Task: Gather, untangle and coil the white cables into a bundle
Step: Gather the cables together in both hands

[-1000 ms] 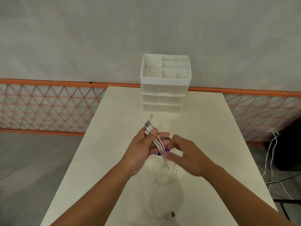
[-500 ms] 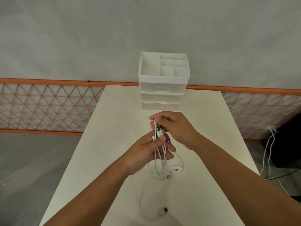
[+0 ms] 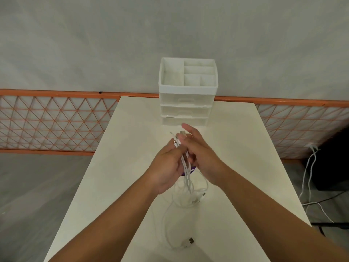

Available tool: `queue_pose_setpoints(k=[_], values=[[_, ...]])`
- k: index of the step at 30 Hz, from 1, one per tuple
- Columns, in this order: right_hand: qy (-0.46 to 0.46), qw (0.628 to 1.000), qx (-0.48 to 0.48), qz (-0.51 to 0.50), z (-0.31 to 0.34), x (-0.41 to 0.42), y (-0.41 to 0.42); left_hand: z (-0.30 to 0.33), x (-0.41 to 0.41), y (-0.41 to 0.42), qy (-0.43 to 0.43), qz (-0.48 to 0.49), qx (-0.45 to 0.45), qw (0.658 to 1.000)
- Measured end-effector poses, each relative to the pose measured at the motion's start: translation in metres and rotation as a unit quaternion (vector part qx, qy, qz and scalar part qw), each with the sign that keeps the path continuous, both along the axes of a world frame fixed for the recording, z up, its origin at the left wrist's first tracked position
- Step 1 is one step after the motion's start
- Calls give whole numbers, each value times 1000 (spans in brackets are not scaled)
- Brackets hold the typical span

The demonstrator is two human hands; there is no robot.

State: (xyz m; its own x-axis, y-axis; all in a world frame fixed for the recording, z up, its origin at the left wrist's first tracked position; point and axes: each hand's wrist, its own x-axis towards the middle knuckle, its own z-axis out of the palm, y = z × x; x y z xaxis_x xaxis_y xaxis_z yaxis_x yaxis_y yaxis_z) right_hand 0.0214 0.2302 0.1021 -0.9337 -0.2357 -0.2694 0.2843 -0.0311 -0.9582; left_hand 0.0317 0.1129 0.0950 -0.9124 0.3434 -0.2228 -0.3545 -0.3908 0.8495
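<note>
Several white cables (image 3: 187,178) hang as a bunch over the middle of the white table (image 3: 236,167). My left hand (image 3: 166,167) grips the bunch near its upper plug ends, which stick out above my fingers. My right hand (image 3: 200,152) lies against the same bunch from the right, fingers mostly straight, thumb raised. The loose lengths drop onto the table in loops, with small plugs (image 3: 198,200) lying near my right wrist and a USB plug (image 3: 189,241) close to the front edge. Something small and purple (image 3: 192,170) shows between my hands; I cannot tell what it is.
A white plastic drawer organiser (image 3: 187,103) with open top compartments stands at the table's far edge. An orange lattice fence (image 3: 56,121) runs behind. Other white cords (image 3: 309,167) hang off to the right of the table, beside a dark object.
My right hand, which pinched the plug ends from above, has come down beside the bunch with its fingers straightened. My left hand still grips the cables and has risen slightly.
</note>
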Motion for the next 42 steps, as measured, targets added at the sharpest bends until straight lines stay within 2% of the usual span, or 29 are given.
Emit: queue_pose_setpoints(k=[2,3,6,8,10,13,15,17,18,19,23,25,27,28,30,31,32,33,35,36,38,42], values=[[-39,999,1,18,-10,6,-3,0,-7,-5,16,44,-29,998],[-37,999,25,29,-13,9,-3,-1,-10,-8,40,61,-72,995],[37,988,139,65,-16,12,3,-7,-15,-18,107,106,-210,966],[67,980,169,84,-15,8,8,-11,-18,-25,112,129,-238,956],[66,980,164,95,-14,8,10,-12,-20,-31,99,134,-219,961],[69,978,180,74,-20,6,11,-8,-18,-29,75,134,-94,984],[82,962,260,30,-26,1,13,-3,-15,-25,81,122,-20,989],[77,937,341,15,-26,-1,17,-3,-13,-26,96,115,5,989],[77,933,352,26,-23,0,18,-6,-13,-29,97,114,7,989],[82,937,337,45,-20,2,18,-10,-14,-33,92,120,3,989],[104,974,175,103,-10,13,16,-24,-18,-46,30,174,15,984],[122,971,169,114,-13,15,16,-21,-19,-46,25,193,44,980],[145,942,280,117,-19,17,16,-18,-20,-44,44,197,50,978],[150,906,380,113,-24,16,17,-18,-20,-42,54,198,37,978],[142,803,571,89,-32,11,19,-22,-20,-37,61,204,8,977],[143,778,606,80,-36,10,20,-25,-20,-36,58,209,2,976],[146,789,591,85,-39,9,20,-29,-21,-37,51,215,-1,975],[142,828,533,100,-40,9,20,-32,-22,-39,43,220,-3,975],[128,924,346,96,-40,11,23,-37,-23,-47,35,219,-3,975],[111,954,268,81,-37,11,26,-38,-23,-50,35,215,0,976],[94,975,195,46,-35,10,30,-39,-20,-52,39,212,-2,977],[87,976,199,27,-37,7,33,-42,-20,-48,54,211,-47,975]])
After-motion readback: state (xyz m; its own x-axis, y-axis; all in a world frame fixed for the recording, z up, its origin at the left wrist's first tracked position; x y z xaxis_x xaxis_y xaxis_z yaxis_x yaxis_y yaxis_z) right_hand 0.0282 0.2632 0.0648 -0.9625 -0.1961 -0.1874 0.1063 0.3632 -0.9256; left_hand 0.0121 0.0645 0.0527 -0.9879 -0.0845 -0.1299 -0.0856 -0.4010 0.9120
